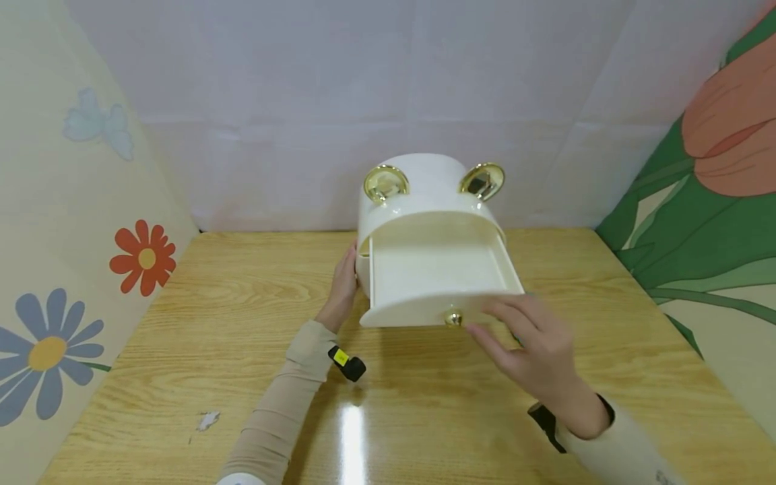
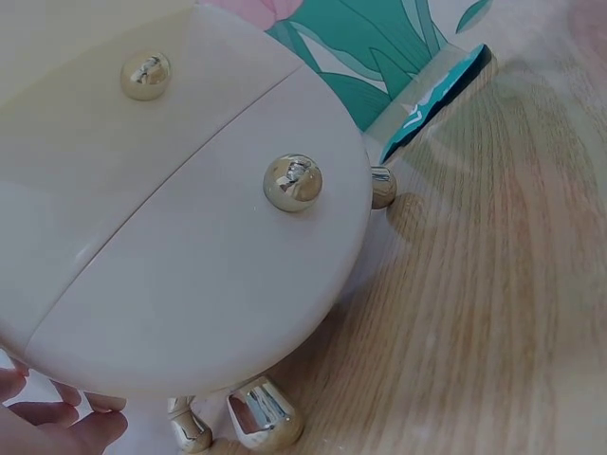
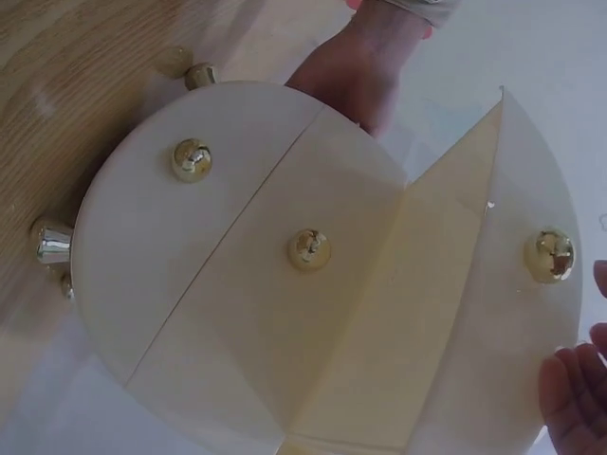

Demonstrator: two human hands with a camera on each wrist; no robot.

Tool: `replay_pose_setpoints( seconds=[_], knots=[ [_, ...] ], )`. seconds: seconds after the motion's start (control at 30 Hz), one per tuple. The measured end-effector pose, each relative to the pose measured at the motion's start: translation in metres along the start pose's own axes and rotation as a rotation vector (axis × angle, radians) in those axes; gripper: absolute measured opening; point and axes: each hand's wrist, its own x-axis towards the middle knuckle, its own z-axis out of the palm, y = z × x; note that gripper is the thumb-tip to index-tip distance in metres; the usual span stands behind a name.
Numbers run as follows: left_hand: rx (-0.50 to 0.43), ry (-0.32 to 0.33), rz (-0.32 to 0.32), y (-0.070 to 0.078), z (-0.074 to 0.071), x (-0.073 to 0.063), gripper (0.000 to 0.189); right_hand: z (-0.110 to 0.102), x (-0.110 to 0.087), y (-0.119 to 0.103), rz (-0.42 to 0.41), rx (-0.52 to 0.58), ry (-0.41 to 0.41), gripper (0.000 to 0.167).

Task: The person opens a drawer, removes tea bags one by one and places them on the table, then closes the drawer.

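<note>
A rounded white storage box (image 1: pixel 424 176) with gold ears (image 1: pixel 386 183) stands on the wooden table. Its top drawer (image 1: pixel 439 266) is pulled out, and the inside shows bare. A gold knob (image 1: pixel 455 317) sits on that drawer's front (image 3: pixel 503 313). Below it, two closed drawers carry gold knobs of their own, the middle knob (image 3: pixel 310 249) and the lower knob (image 3: pixel 192 160). My left hand (image 1: pixel 342 286) rests against the box's left side, its fingertips partly hidden behind it. At the drawer front's right end is my right hand (image 1: pixel 536 340), fingers loosely bent at the edge, thumb beside the knob.
Short gold feet (image 2: pixel 266 412) hold the box off the table (image 1: pixel 242 323). A white cloth backdrop (image 1: pixel 291 162) hangs behind it. Painted panels stand at both sides, with a red flower (image 1: pixel 147 259) on the left and a large tulip (image 1: pixel 736 128) on the right.
</note>
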Motion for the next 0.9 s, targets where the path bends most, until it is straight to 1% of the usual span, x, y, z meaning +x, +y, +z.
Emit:
replay_pose_setpoints(
  seconds=[0.1, 0.33, 0.47, 0.7, 0.9],
  knots=[
    [0.004, 0.005, 0.000, 0.000, 0.000, 0.000, 0.045, 0.005, -0.001, -0.004, -0.027, 0.001, -0.011, 0.042],
    [0.010, 0.010, 0.002, 0.000, 0.000, 0.000, 0.044, 0.009, -0.006, -0.008, -0.080, -0.019, -0.094, 0.035],
    [0.013, 0.007, 0.005, -0.001, 0.000, 0.001, 0.044, 0.010, -0.006, -0.009, -0.098, -0.017, -0.115, 0.033],
    [0.021, 0.011, 0.009, -0.002, -0.001, 0.001, 0.045, 0.012, -0.002, -0.012, -0.106, 0.018, -0.112, 0.031],
    [0.008, 0.020, 0.003, -0.003, 0.000, 0.002, 0.045, 0.018, 0.000, -0.013, -0.153, 0.065, -0.050, 0.029]
  ],
)
